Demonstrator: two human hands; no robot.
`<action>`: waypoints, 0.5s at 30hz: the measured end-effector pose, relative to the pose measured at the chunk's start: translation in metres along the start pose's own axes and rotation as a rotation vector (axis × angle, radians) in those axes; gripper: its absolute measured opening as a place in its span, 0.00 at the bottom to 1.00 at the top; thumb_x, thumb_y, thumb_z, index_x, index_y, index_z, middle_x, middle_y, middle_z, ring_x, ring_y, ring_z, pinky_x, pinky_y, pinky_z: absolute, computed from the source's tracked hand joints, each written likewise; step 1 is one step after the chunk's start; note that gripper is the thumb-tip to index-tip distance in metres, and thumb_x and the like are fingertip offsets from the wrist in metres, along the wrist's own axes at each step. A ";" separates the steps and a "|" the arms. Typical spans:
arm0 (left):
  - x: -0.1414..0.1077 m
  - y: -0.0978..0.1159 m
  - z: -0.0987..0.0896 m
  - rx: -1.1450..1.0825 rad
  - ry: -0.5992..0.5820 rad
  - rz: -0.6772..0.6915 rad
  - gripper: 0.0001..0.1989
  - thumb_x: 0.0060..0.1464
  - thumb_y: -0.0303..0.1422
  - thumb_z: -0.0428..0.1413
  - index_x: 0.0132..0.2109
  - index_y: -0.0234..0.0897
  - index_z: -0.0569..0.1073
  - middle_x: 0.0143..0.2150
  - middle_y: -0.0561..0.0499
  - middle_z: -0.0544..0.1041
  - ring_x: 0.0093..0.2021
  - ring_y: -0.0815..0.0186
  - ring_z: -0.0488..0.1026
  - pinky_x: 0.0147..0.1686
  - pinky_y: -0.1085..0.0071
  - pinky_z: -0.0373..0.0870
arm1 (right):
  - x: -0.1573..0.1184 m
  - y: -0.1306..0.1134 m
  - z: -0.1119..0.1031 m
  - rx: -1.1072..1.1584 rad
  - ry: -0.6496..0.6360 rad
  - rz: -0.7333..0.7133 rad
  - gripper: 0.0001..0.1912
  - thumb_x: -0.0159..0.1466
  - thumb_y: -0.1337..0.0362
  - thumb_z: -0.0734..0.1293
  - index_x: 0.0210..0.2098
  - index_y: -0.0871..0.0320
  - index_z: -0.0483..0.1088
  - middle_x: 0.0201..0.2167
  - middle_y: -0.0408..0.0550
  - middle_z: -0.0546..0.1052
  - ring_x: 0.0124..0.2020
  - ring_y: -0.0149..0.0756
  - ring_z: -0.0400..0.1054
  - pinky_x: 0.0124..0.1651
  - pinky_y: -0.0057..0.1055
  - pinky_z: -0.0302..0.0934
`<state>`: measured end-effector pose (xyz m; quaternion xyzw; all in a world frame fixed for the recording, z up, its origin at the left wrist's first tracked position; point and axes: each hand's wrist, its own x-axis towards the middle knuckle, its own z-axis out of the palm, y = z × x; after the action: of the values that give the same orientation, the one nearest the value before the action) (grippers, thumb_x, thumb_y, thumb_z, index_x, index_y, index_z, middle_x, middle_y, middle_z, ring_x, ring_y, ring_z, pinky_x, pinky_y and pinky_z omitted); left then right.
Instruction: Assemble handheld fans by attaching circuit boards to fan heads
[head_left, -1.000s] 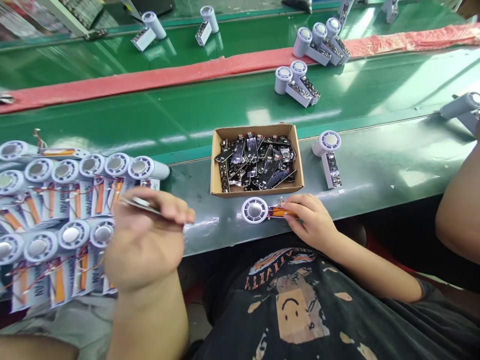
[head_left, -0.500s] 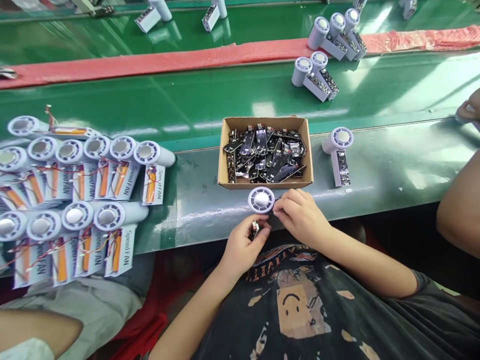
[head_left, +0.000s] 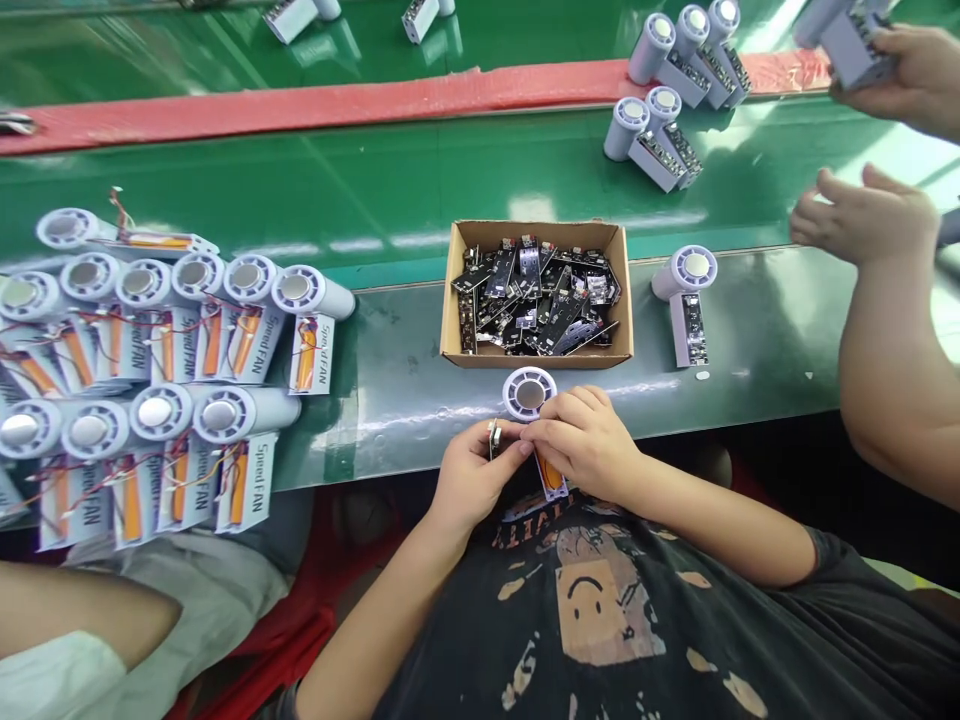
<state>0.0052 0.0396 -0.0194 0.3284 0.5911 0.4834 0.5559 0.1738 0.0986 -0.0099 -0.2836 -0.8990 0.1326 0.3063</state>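
My left hand (head_left: 476,470) is closed on a small circuit board (head_left: 494,438) with a white connector, held between thumb and fingers. My right hand (head_left: 589,440) is closed, its fingertips meeting the left fingers over the handle of a lilac fan unit (head_left: 529,393). What the right fingertips pinch is hidden. The unit's round head shows above both hands, and its handle with an orange battery (head_left: 553,476) points down towards the shirt. Just beyond the unit stands a cardboard box (head_left: 448,320) full of black circuit boards (head_left: 561,315).
Several fan units (head_left: 240,350) with orange batteries lie in rows at left. One unit with a board (head_left: 694,310) stands right of the box. More units (head_left: 649,140) are on the green belt (head_left: 337,190). At right, another person's hands (head_left: 870,215) reach over the belt, one holding a unit.
My right hand has moved left and down to meet my left hand, and the unit's orange battery now shows. Another person's hands have come in at the right with a unit.
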 end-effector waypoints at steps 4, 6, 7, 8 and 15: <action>0.001 -0.003 0.002 -0.207 0.010 -0.147 0.18 0.38 0.43 0.71 0.30 0.34 0.77 0.15 0.60 0.65 0.15 0.76 0.57 0.16 0.77 0.54 | -0.001 -0.001 0.000 0.096 -0.007 0.072 0.08 0.66 0.65 0.64 0.43 0.57 0.74 0.35 0.47 0.75 0.36 0.35 0.65 0.41 0.34 0.54; 0.001 -0.004 0.004 -0.248 0.013 -0.171 0.20 0.36 0.44 0.71 0.30 0.34 0.76 0.14 0.60 0.64 0.14 0.77 0.57 0.15 0.78 0.53 | -0.001 -0.002 0.000 0.078 0.006 0.087 0.08 0.67 0.65 0.64 0.42 0.57 0.75 0.34 0.46 0.75 0.36 0.35 0.64 0.40 0.34 0.54; 0.001 -0.003 0.005 -0.252 0.014 -0.172 0.20 0.36 0.44 0.71 0.30 0.34 0.76 0.14 0.60 0.64 0.14 0.77 0.57 0.15 0.78 0.53 | -0.002 -0.002 0.001 0.054 0.012 0.081 0.08 0.67 0.64 0.65 0.42 0.56 0.75 0.33 0.46 0.75 0.35 0.35 0.63 0.40 0.34 0.54; 0.001 -0.003 0.006 -0.258 0.018 -0.173 0.20 0.35 0.44 0.71 0.30 0.34 0.76 0.14 0.60 0.64 0.14 0.77 0.57 0.15 0.78 0.53 | -0.002 -0.002 0.001 0.027 0.017 0.069 0.08 0.67 0.63 0.65 0.41 0.55 0.76 0.32 0.45 0.74 0.34 0.35 0.62 0.40 0.35 0.53; -0.001 -0.002 0.002 -0.221 0.056 -0.148 0.20 0.38 0.44 0.70 0.30 0.34 0.75 0.14 0.61 0.64 0.14 0.76 0.59 0.15 0.78 0.55 | -0.002 -0.002 0.004 -0.042 0.025 0.021 0.10 0.68 0.64 0.66 0.46 0.54 0.77 0.30 0.44 0.74 0.34 0.34 0.60 0.40 0.35 0.50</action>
<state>0.0078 0.0381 -0.0207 0.2068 0.5720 0.5122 0.6063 0.1717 0.0951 -0.0130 -0.3010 -0.8947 0.1135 0.3100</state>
